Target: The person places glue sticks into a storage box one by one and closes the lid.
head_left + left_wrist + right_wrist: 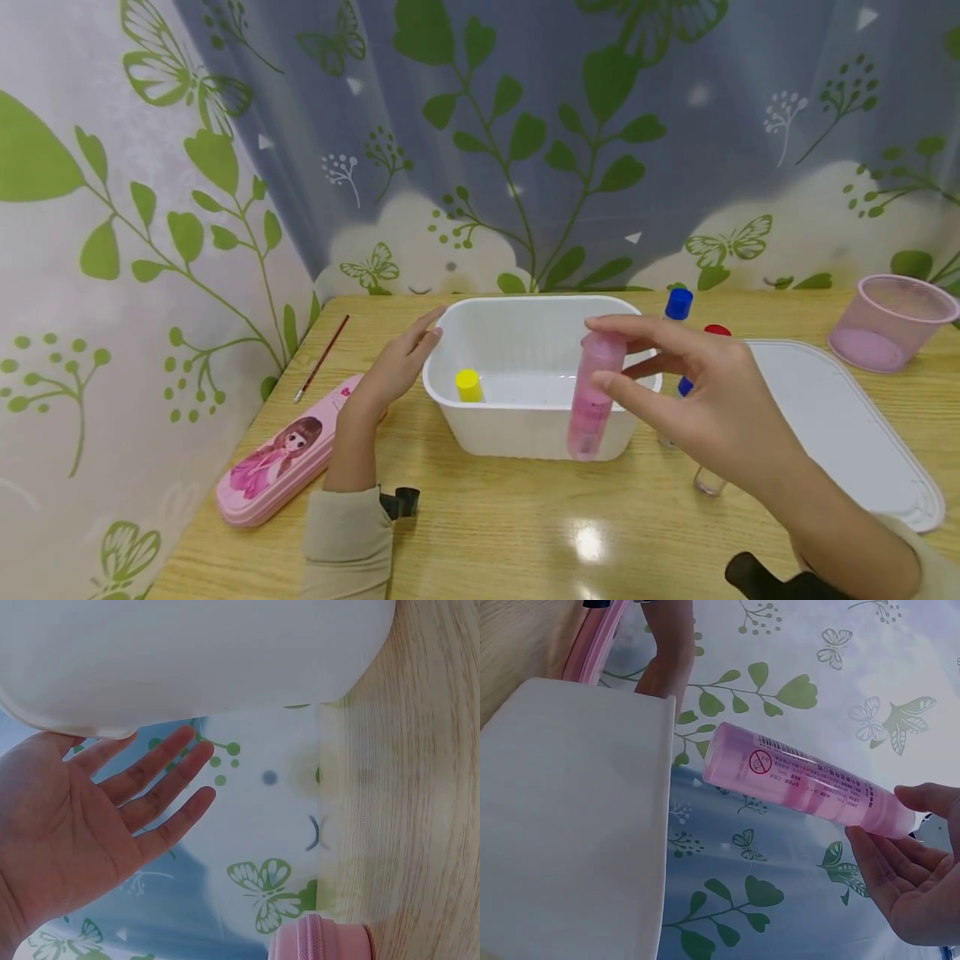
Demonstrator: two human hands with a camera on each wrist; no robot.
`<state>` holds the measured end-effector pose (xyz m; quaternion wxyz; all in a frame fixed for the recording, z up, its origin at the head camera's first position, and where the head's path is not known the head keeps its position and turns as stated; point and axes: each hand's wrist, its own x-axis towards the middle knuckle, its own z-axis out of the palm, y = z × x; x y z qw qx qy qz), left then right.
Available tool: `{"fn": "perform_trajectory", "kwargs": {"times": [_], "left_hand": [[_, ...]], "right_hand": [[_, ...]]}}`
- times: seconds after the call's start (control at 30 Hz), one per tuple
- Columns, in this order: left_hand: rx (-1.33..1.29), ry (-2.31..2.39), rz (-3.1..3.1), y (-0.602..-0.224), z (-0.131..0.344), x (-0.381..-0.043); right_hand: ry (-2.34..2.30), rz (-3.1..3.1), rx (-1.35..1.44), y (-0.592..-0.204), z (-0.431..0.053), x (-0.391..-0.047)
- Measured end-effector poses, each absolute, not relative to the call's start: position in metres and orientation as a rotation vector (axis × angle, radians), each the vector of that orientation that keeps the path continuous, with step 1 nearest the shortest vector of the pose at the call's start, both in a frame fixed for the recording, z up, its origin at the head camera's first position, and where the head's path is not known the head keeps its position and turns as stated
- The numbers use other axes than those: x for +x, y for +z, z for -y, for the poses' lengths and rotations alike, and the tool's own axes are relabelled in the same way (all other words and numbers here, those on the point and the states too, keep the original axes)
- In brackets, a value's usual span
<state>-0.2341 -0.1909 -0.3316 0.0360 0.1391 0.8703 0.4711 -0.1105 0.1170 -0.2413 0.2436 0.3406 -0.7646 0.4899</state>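
Note:
My right hand point(686, 379) pinches a translucent pink cylindrical bottle point(590, 408) near its upper end, thumb on one side and fingers on the other. It is slightly tilted in front of the white plastic basin point(525, 429). Printed text, a barcode and a round red mark show on the bottle point(795, 776) in the right wrist view. At the basin's left end, my left hand point(397, 362) touches the rim. The fingers of the left hand point(82, 802) are spread and nearly straight in the left wrist view. Inside the basin is a yellow cap point(468, 385); whatever lies below it is hidden.
Behind my right hand stand bottles with a blue cap point(678, 303) and a red cap point(717, 330), partly hidden. A white lid point(832, 425) lies at right, near a pink translucent cup point(888, 325). A pink pencil case point(281, 462) and a thin red brush point(322, 358) lie left.

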Motion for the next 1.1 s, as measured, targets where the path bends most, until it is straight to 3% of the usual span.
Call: {"fn": "perform_trajectory", "kwargs": {"times": [0.53, 1.1], "left_hand": [[0.433, 1.407, -2.698, -0.332, 0.190, -0.235], [0.410, 1.401, -2.688, -0.326, 0.189, -0.231]], "right_hand": [[1.449, 2.060, 0.795, -0.210, -0.098, -0.138], [1.424, 2.286, 0.735, -0.248, -0.075, -0.178]]}}
